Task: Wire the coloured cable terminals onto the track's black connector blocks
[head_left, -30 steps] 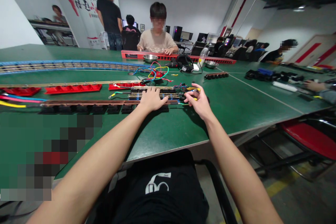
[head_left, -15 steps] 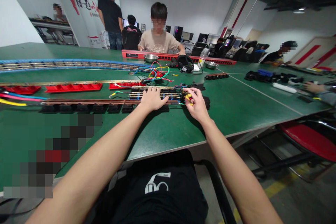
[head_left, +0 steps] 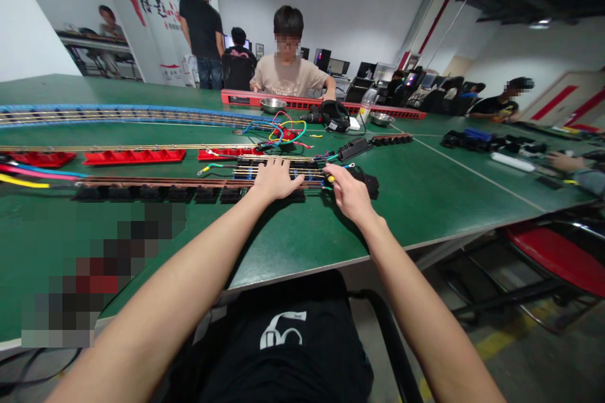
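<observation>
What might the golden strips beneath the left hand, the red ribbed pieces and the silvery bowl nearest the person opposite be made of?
Golden strips beneath the left hand: probably metal, perhaps brass or copper, given their yellowish sheen.
Red ribbed pieces: likely moulded plastic, fairly glossy, with even colour and repeated ribs.
Silvery bowl: apparently polished metal, possibly stainless steel, given its bright reflections.

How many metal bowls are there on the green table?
2. One metal bowl is just in front of the long red strip; the other metal bowl is farther right, beside the clear bottle. Others may be hidden.
</observation>
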Demonstrator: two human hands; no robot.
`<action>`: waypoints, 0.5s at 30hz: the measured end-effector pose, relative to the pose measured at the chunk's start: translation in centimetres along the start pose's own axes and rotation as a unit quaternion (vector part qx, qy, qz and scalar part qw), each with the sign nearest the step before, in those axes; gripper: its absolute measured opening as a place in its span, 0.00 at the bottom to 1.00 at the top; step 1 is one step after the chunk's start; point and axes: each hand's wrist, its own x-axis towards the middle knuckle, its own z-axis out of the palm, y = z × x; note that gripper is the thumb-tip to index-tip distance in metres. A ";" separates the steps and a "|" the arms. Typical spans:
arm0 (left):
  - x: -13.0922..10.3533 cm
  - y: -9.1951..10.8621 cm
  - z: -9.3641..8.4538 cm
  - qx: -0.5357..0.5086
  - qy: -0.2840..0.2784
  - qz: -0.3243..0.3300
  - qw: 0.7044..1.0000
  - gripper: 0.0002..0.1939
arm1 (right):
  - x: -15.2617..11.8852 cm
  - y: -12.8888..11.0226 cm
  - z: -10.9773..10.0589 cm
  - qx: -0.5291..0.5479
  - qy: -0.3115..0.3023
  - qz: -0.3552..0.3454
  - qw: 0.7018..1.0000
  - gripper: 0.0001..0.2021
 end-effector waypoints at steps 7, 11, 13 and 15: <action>0.1 -0.1 0.3 -0.003 0.007 0.003 1.000 0.36 | -0.1 -0.5 0.0 -0.098 -0.052 -0.026 0.994 0.29; 0.0 -0.1 0.2 -0.002 0.001 -0.001 1.000 0.36 | -0.1 -0.6 0.1 -0.139 -0.081 -0.032 0.986 0.30; 0.0 -0.1 0.2 -0.003 -0.005 -0.005 1.000 0.36 | -0.1 -0.7 0.2 -0.140 -0.084 -0.033 0.986 0.30; 0.0 -0.1 0.1 -0.005 -0.007 -0.007 1.000 0.36 | -0.2 -0.8 0.3 -0.137 -0.082 -0.027 0.987 0.31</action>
